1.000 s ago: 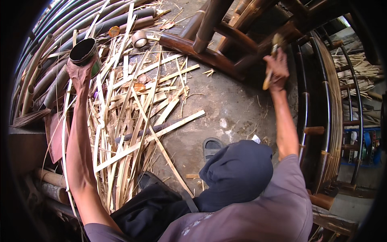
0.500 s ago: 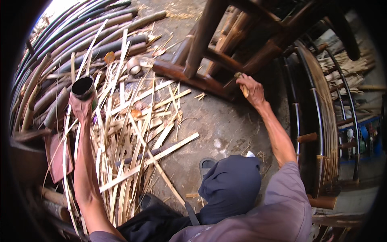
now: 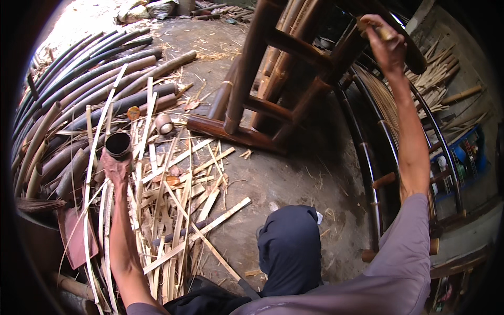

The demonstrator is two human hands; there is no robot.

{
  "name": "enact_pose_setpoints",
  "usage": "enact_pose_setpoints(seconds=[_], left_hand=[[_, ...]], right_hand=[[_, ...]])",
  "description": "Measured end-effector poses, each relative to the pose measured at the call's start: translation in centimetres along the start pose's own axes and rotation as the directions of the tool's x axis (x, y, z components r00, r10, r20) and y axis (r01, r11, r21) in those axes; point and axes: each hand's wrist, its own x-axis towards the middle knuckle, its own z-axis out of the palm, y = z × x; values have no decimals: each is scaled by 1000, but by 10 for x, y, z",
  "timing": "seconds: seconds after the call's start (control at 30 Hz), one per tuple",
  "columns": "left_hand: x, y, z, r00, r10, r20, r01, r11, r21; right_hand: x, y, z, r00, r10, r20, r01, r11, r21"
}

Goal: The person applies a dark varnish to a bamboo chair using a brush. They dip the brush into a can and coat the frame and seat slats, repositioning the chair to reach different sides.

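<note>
My left hand [image 3: 116, 169] is closed round a small open can [image 3: 118, 146] with a dark inside, held upright above the bamboo scraps. Far to the right and raised, my right hand [image 3: 388, 50] grips what looks like a small brush [image 3: 387, 34] with a pale handle; its tip is partly hidden by the fingers. That hand is at the upper right part of a dark brown, glossy bamboo furniture frame [image 3: 231, 132], whether touching it I cannot tell. The frame stands tilted on the floor ahead of me.
Split bamboo strips [image 3: 178, 197] lie heaped between my arms. Several long bamboo poles [image 3: 105, 71] are stacked at the left. Another dark bamboo frame [image 3: 365, 178] lies at the right, near a blue crate [image 3: 467, 157]. A reddish flat piece [image 3: 77, 239] rests by my left forearm.
My right hand has moved up and to the right with the brush, from the frame's lower rail to its upper part. The view has shifted; my left hand still holds the can.
</note>
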Motion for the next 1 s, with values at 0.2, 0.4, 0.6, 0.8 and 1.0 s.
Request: enact_pose_setpoints(seconds=[0.2,0.4,0.6,0.8,1.0], left_hand=[[9,-9,-32,999,-7,-45,9,999,44],[-1,17,-5,1000,-11,4,11,1000,-24],[12,4,-21,1000,9,-30,-8,1000,13],[6,14,-16,1000,-4,-2,4,1000,-11],[1,-6,-14,1000,12,-11,-13,998,-64]], right_hand=[[43,-116,73,894,-136,-427,293,899,327],[-65,-160,170,895,-445,47,444,896,29],[25,-152,140,927,-111,358,52,984,171],[15,-137,111,935,-33,-354,177,907,382],[-129,-73,106,861,387,-330,-169,829,532]])
